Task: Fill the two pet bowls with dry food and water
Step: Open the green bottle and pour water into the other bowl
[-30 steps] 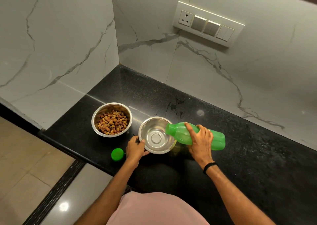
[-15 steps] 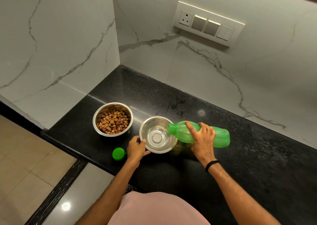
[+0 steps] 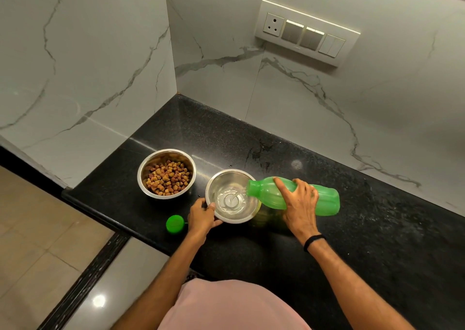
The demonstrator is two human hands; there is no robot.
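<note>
Two steel bowls stand side by side on the black counter. The left bowl [image 3: 141, 178] holds brown dry food [image 3: 167, 177]. The right bowl [image 3: 226, 176] has water pooling in its bottom. My right hand [image 3: 299, 203] grips a green bottle [image 3: 327, 200] lying nearly level, its uncapped mouth over the right bowl's rim, and a thin stream of water runs from it into the bowl. My left hand [image 3: 201, 216] holds the right bowl's near-left rim, thumb on the edge. The bottle's green cap [image 3: 174, 224] lies on the counter left of that hand.
The black counter [image 3: 377, 241] fills a corner between two white marble walls. A switch panel [image 3: 307, 32] with a socket is on the back wall. The counter's front edge runs close to the cap, with tiled floor [image 3: 37, 241] below at the left.
The bottle has tipped a little further and water now flows into the right bowl, which was dry before. Both hands have stayed where they were.
</note>
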